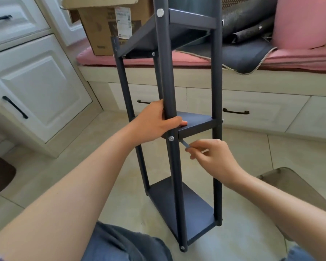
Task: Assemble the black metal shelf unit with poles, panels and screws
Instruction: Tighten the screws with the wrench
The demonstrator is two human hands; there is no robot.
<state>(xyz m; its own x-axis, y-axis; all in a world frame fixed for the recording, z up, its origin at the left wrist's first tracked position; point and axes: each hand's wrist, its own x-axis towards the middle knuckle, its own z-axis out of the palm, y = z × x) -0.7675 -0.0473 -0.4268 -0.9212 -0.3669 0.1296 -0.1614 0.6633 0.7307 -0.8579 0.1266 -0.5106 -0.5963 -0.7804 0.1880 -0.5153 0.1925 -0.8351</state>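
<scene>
The black metal shelf unit (216, 81) stands upright on the tiled floor, with three panels fixed between its poles. My left hand (158, 121) grips the near pole (167, 81) just above the middle panel (196, 125), thumb lying on the panel's top. My right hand (213, 155) pinches a small grey hex key (185, 145), whose tip points up under the middle panel beside the pole. A silver screw (171, 138) sits in the near pole at that panel's height. Other screws show at the top (160, 12) and at the pole's foot (182, 247).
A cardboard box (105, 29) stands on a pink-cushioned bench (186, 59) behind the shelf, with dark mats and a pink cushion (301, 21) to the right. White cabinets (36, 81) line the left. A brown stool edge (297, 187) lies at right, my knees below.
</scene>
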